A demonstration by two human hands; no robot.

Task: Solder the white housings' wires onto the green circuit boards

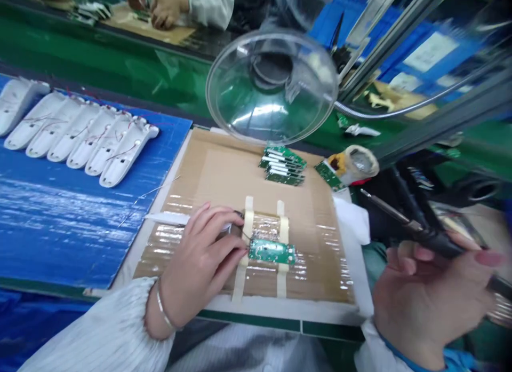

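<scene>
Bare right hand (pixel 432 292), lower right of the head view, is closest to the lens. Fingers are wrapped round a black-handled soldering iron with a slim metal tip (pixel 438 243); tip points up-left, in the air.

Green rectangular circuit board (pixel 272 251) sits just below frame centre, lying flat over two cream tape strips (pixel 282 287) on a brown cardboard sheet (pixel 232 166). Long axis runs roughly left to right, dipping slightly rightward.

Key relation: board is left of the iron tip and lower in frame, well apart from it. Left hand (pixel 206 249) is much nearer, fingertips bunched narrow at the board's left short end. Can't tell what they pinch; something dark is partly hidden under them.

Upper centre: clear round plastic disc (pixel 236 102); below it, a stack of green boards with white edge strips (pixel 282 169). Left: row of white curved plastic shells (pixel 124 158) on a glossy blue sheet (pixel 60 228). Upper left: a co-worker's hands (pixel 166 9).
</scene>
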